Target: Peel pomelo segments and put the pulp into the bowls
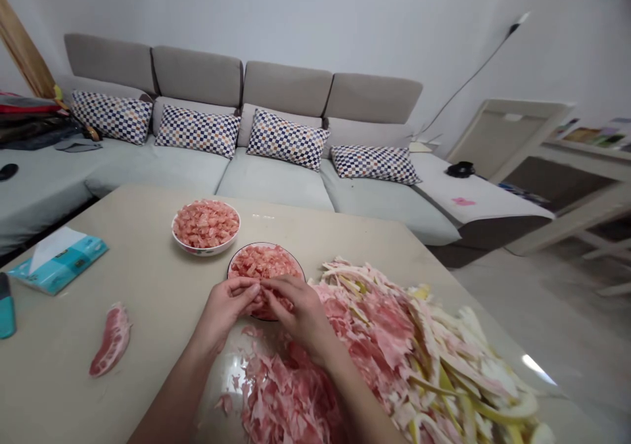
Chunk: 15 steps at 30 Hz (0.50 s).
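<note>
1. Left hand [223, 310]: fingers curled, fingertips pinching a clump of pink pomelo pulp [257, 306] from the left side. Grip is closed on it.
2. Right hand [296, 310]: also closed on the clump, fingertips meeting the left hand's. Both hands sit low-centre of frame.
3. Clump is directly above a dark-rimmed bowl [263, 243], nearly touching its filling of loose pink pulp [263, 264].
4. White bowl [207, 252], heaped with pulp, sits just upper left of the dark-rimmed bowl, touching or nearly touching it.
5. Pink membrane scraps [283, 385] lie under my forearms, low-centre. Big pile of pink-and-yellow pomelo peel [389, 339] runs along the right side, against the right hand.
6. One peeled pomelo segment [111, 340] lies alone at left on the beige table [142, 266].
7. Far left: blue tissue pack [56, 262], teal object [6, 306] cut off by the frame edge.
8. Behind the table: grey sofa [276, 187] with checkered cushions [286, 140].
</note>
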{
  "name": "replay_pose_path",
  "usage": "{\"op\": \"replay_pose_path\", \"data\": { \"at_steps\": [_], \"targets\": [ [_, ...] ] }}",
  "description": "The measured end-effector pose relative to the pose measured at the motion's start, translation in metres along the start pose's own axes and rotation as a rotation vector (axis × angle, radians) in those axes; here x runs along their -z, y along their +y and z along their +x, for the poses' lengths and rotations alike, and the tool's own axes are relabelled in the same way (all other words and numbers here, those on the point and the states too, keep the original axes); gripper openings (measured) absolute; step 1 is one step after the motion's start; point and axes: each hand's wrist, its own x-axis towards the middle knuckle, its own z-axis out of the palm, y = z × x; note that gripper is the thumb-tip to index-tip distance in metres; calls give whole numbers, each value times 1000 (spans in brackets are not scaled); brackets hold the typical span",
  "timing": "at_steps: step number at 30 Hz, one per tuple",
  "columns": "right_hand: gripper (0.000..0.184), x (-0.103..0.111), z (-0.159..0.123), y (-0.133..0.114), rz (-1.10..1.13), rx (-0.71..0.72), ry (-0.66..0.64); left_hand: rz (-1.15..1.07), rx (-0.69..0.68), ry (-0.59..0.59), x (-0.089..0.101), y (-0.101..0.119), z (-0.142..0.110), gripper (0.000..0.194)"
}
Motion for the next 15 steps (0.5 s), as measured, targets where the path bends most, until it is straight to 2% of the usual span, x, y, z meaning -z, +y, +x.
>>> {"op": "replay_pose_path", "data": {
  "at_steps": [6, 15],
  "targets": [
    [27, -2, -1, 3, 25, 5, 11, -36, 2, 9, -4, -1, -1, 33],
    [19, 2, 0, 1, 68, -23, -16, -22, -2, -5, -1, 0, -2, 31]
  ]
}}
